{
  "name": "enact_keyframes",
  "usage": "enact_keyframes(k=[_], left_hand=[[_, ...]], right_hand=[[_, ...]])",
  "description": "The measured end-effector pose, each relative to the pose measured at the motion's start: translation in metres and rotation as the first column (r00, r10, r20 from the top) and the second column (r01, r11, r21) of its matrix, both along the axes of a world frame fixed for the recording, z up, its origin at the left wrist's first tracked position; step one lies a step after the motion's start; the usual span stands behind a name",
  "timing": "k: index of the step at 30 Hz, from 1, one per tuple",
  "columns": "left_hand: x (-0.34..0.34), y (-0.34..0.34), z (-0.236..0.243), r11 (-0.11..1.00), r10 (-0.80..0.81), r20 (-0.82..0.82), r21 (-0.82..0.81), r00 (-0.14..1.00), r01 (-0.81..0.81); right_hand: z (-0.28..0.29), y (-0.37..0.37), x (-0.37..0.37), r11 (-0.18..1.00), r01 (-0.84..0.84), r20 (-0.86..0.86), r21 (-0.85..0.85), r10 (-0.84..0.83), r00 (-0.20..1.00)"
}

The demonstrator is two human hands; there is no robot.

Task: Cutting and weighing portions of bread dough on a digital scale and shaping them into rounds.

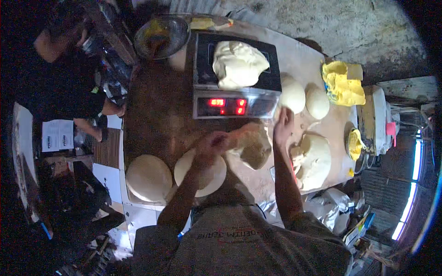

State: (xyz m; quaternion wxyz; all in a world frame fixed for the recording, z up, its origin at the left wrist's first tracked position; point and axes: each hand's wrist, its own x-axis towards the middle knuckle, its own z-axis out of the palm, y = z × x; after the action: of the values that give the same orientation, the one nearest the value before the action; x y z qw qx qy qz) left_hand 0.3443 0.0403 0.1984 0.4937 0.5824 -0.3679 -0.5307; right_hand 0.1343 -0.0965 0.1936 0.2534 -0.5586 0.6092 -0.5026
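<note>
My left hand [214, 141], smeared by motion, hovers over the top of a round dough ball [207, 177], beside a rough piece of dough [255, 149] at the table's middle. Whether its fingers grip anything cannot be told. Beside the scale's right corner, close to another dough ball [293, 92], is my right hand [284, 120]. Its fingers look curled in; anything inside them is hidden. A large cut mass of dough [315, 158] lies right of my right forearm, with a red edge of something between them. An uneven dough lump [239, 64] rests on the digital scale [264, 106], whose display glows red.
Another dough ball [148, 178] sits at the near left, and a smaller one [317, 103] at right. Yellow fat-like blocks [343, 83], a yellow-smeared bowl [355, 144] and a clear bowl [161, 39] stand around the table [152, 110]. A person [60, 87] is at the left.
</note>
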Motion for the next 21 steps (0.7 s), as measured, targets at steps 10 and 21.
enact_keyframes(k=[10,21], left_hand=[[-0.001,0.188,-0.104,0.846,0.262,-0.893,0.03,0.366,-0.533],[-0.025,0.184,-0.086,0.609,0.754,0.174,0.18,0.634,-0.773]], right_hand=[[-0.093,0.231,-0.029,0.751,-0.485,0.563,0.449,0.184,0.806],[-0.092,0.182,0.033,0.609,-0.672,0.352,0.421,0.574,0.74]])
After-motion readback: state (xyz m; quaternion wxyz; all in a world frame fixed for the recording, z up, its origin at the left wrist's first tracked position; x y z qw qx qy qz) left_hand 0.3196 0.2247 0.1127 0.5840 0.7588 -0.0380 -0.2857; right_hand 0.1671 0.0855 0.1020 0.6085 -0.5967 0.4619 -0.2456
